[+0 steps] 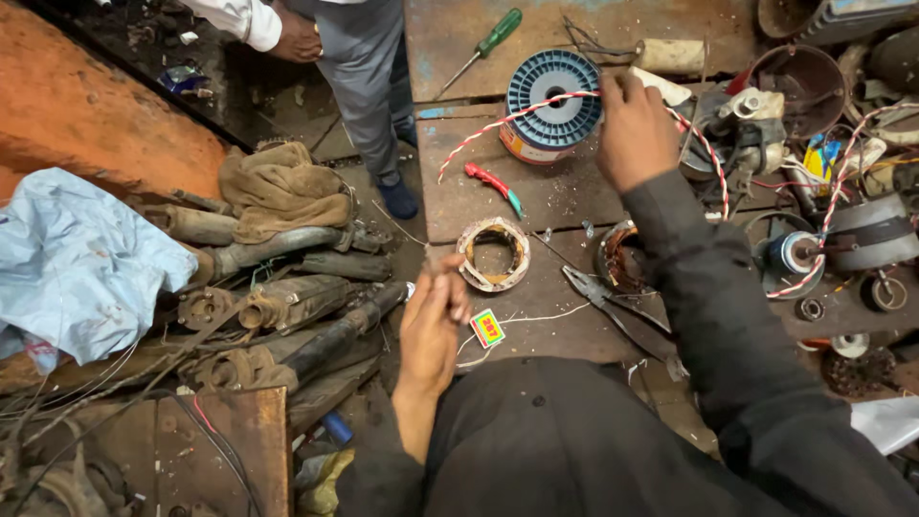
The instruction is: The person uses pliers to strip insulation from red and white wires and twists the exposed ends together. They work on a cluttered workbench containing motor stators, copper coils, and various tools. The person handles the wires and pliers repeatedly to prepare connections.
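A: Fingers (627, 91) of right hand (634, 129) pinched on the red-and-white twisted wire (536, 108), up by the blue wire spool (553, 99). Agree?

B: Yes. Wire runs from a loose end at the left, across the spool face, through the right hand, then loops down on the right toward the motor parts (866, 235).

A: Left hand (431, 330)?

B: Low, near the front edge of the worktop (555, 187). Fingertips drawn together, as if nipping something thin. A pale thread or thin wire (536, 317) lies just beside it, but can't tell if it's actually held.

A: So left unclear, right gripping wire. Spool position?

B: Lying on the rusty metal worktop, flange facing the camera, far side from the person. Green-handled screwdriver (490, 40) above it, well apart. Small red-handled tool (493, 182) just below the spool.

A: Between the hands?

B: Ring-shaped stator winding (493, 254), pale wrap on the outside, flat on the worktop. Second wound stator (622, 258) to its right, partly hidden by the dark sleeve. Pliers (603, 295) in front of that. Small yellow-green label card (487, 328) right by the left hand.

A: Off-worktop?

B: Heap of old rusty motor shafts and pipes (287, 306) on the floor left, brown rag (282, 187) on top, light-blue plastic sheet (72, 258) further left. Another person (359, 67) stands at the top, grey trousers, white sleeve.
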